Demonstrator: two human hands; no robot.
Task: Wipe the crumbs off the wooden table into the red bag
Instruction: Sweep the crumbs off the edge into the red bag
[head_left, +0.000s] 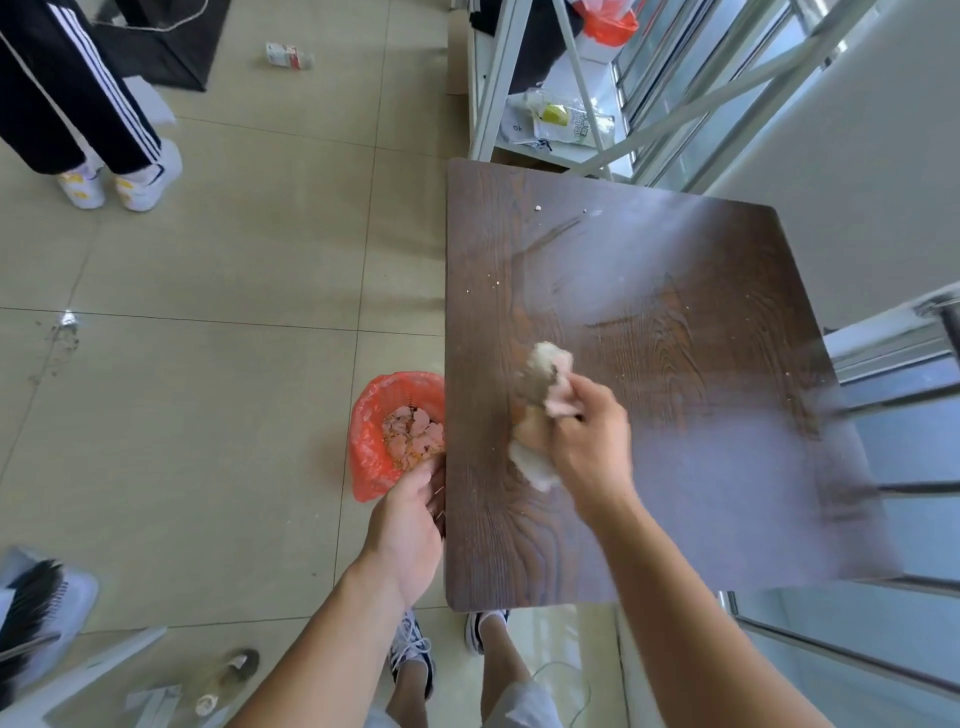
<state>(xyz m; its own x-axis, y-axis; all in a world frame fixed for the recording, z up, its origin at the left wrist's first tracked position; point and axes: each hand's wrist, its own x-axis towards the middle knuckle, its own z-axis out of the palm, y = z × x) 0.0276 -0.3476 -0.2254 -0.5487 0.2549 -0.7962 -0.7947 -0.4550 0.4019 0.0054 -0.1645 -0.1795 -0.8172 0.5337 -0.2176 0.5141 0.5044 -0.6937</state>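
Observation:
A dark wooden table (675, 467) fills the right half of the view. My right hand (589, 441) presses a crumpled pale cloth (543, 415) onto the tabletop near its left side; the cloth is blurred. Small crumbs (537, 208) lie scattered toward the far edge and the right side. My left hand (410, 525) grips the rim of a red plastic bag (371, 431), holding it open just below the table's left edge. Pale scraps and crumbs lie inside the bag.
A person in black striped trousers and white shoes (119, 176) stands at the far left on the tiled floor. A white metal rack (545, 104) with packets stands behind the table. A bottle (288, 55) lies on the floor. My own feet (447, 644) are below the table's near edge.

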